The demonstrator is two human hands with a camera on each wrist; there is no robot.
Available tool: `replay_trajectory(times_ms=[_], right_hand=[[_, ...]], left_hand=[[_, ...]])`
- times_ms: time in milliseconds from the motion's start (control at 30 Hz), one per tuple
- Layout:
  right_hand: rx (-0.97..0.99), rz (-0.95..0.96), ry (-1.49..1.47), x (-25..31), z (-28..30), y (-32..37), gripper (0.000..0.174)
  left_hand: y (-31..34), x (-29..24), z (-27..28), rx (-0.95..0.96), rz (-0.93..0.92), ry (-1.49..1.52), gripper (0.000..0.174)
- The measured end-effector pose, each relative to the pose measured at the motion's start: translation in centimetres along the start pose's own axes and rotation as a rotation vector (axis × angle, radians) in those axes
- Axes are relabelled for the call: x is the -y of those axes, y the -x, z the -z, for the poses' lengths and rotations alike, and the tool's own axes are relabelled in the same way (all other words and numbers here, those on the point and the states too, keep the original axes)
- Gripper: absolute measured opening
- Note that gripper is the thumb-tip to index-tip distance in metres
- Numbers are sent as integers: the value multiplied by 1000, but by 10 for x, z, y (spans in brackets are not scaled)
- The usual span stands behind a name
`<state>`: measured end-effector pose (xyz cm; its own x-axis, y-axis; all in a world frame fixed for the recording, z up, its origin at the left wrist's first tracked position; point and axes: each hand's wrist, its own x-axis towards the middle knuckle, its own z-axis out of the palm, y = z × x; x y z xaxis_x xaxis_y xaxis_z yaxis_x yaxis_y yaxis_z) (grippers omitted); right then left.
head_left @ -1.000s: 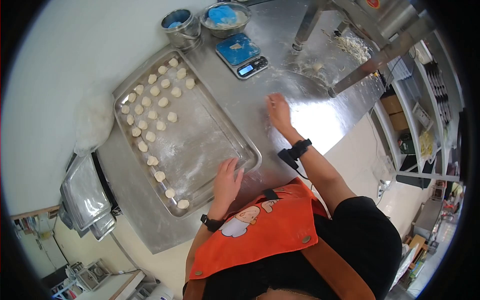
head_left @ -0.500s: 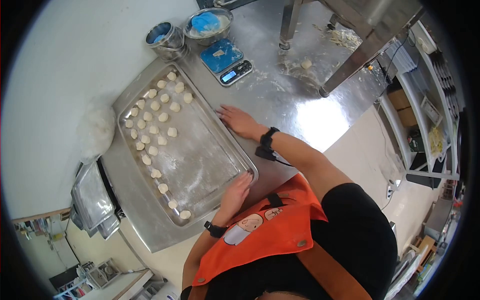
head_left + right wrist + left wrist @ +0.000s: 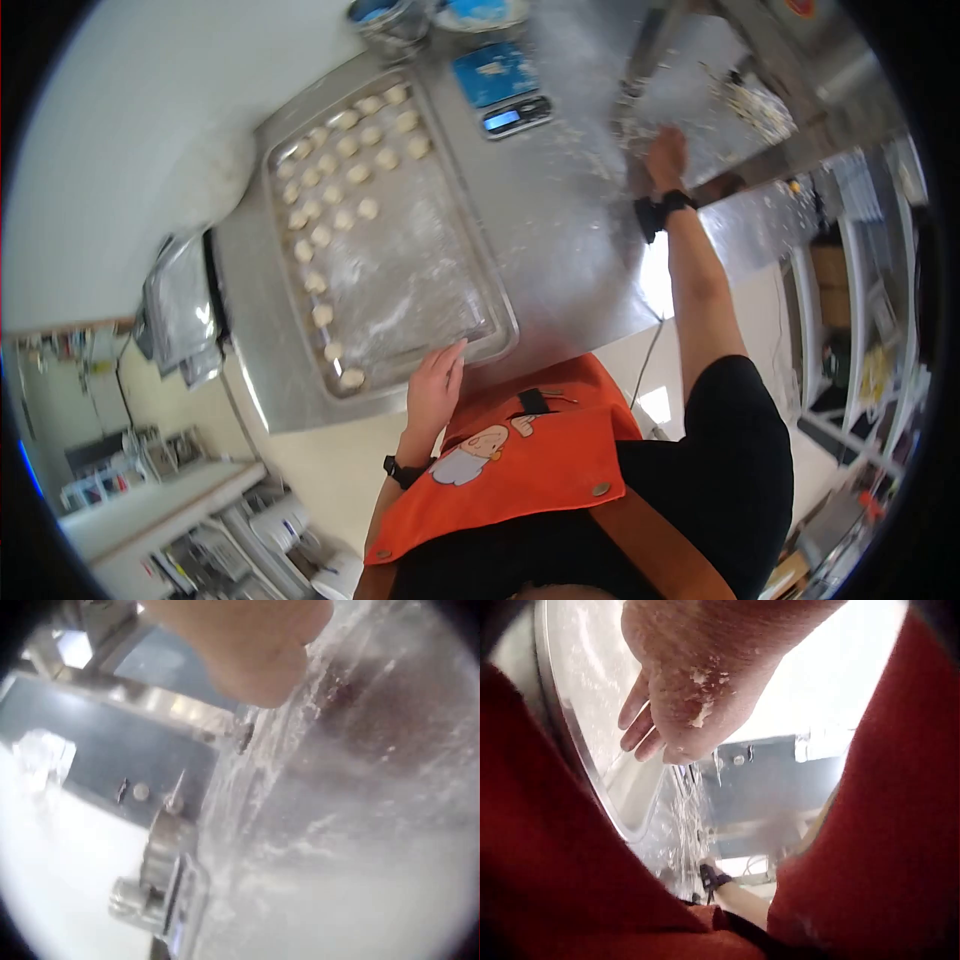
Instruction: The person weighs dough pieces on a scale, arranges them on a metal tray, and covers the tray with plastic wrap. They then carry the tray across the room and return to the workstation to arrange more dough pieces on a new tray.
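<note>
My left hand (image 3: 433, 392) lies at the near rim of a big metal tray (image 3: 470, 345), fingers stretched out. In the left wrist view, flaky bits of dough cling to that hand (image 3: 705, 682), and its fingertips overlap the tray's inside. Small round dough pieces (image 3: 368, 209) sit in the tray, grouped at the far end and in a line down the left side. My right hand (image 3: 668, 158) is down at the floury tabletop beside the legs of a metal machine (image 3: 790, 140). Its fingertips are hidden, and I cannot tell whether it holds anything.
A blue-topped kitchen scale (image 3: 497, 75) stands right of the tray. Behind it are a metal bowl (image 3: 480, 35) and a metal bucket (image 3: 395, 30). Pale scraps (image 3: 760, 110) lie under the machine. A plastic bag (image 3: 205, 180) hangs by the wall; shelves (image 3: 850, 290) stand at right.
My right hand first came left to the tray's right rim, then moved away to the tabletop beside the machine's legs. The dough piece there is now out of sight. My left hand stays by the tray's near corner.
</note>
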<state>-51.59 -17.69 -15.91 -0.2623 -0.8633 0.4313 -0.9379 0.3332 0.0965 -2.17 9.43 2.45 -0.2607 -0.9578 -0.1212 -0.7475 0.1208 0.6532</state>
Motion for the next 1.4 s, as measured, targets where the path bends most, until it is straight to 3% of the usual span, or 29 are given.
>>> replay_trajectory(times_ms=[33,67,167,200,267,333,400,467,567,700,767,900,1000,1100,1200,1300,1367,1400], right_hand=[[-18,21,-85,2,11,-1,23],[197,107,70,13,46,-8,26],[141,-33,-478,46,87,-4,28],[122,50,-602,63,98,-3,30],[-154,654,-550,100,98,4,31],[325,285,-1069,175,162,26,32],[428,494,-1027,237,162,35,33],[286,657,-930,294,193,52,29],[353,650,-710,369,203,62,23],[218,671,-629,420,163,79,23],[250,667,-579,418,164,82,26],[318,422,-773,383,211,88,26],[301,333,-885,323,222,92,30],[256,77,-943,251,225,103,29],[216,-21,-850,185,205,108,26],[-117,-83,-515,129,149,89,30],[-153,65,-10,74,84,68,37],[132,-14,114,59,92,46,40]], left_hand=[[7,3,3,-29,52,12,26],[13,4,5,-76,68,33,24],[29,14,10,-177,76,85,21],[33,19,12,-193,74,92,21],[40,32,15,-215,72,113,21],[42,47,16,-248,75,147,21],[44,50,23,-259,79,135,22],[47,56,28,-262,47,79,23],[41,65,20,-253,-74,-14,26],[29,80,13,-213,-207,-55,31],[21,83,10,-189,-262,-77,35],[8,78,-3,-75,-428,-116,47],[-3,80,-13,42,-547,-277,54],[-19,87,-37,135,-685,-368,57],[-31,74,-46,161,-773,-370,56],[-36,54,-30,212,-697,-318,53],[-32,44,-17,225,-587,-256,49],[-28,43,-10,206,-521,-222,47]])
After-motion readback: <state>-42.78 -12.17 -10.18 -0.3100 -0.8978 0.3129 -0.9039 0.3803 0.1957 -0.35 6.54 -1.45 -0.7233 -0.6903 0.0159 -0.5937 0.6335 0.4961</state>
